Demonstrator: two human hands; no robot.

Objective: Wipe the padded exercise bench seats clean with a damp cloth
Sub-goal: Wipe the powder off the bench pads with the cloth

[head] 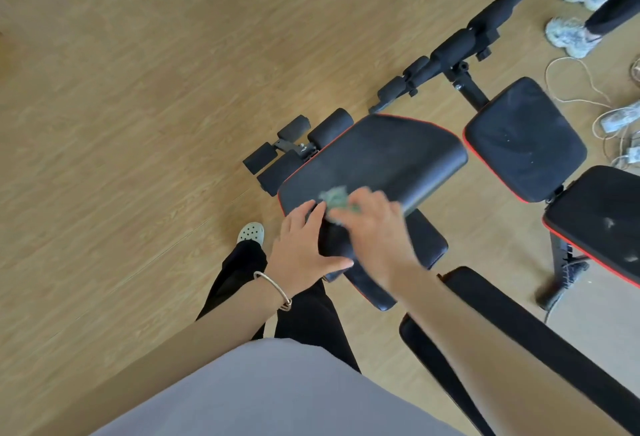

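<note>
A black padded bench seat (381,155) with red edging stands in front of me. My right hand (374,231), blurred by motion, grips a crumpled green cloth (337,200) against the seat's near edge. My left hand (304,245), fingers straight, rests on the near end of the same padding beside the cloth. A second bench seat (526,137) with pale specks and smears on it stands to the right. Behind it lies that bench's back pad (602,217), also smeared.
Black foam rollers (298,148) jut from the near bench's far end, and more rollers (460,44) from the second bench. Another person's sneakers (571,33) stand at the top right by white cables (588,96). Another black pad (519,331) lies at the lower right. Wooden floor spreads left.
</note>
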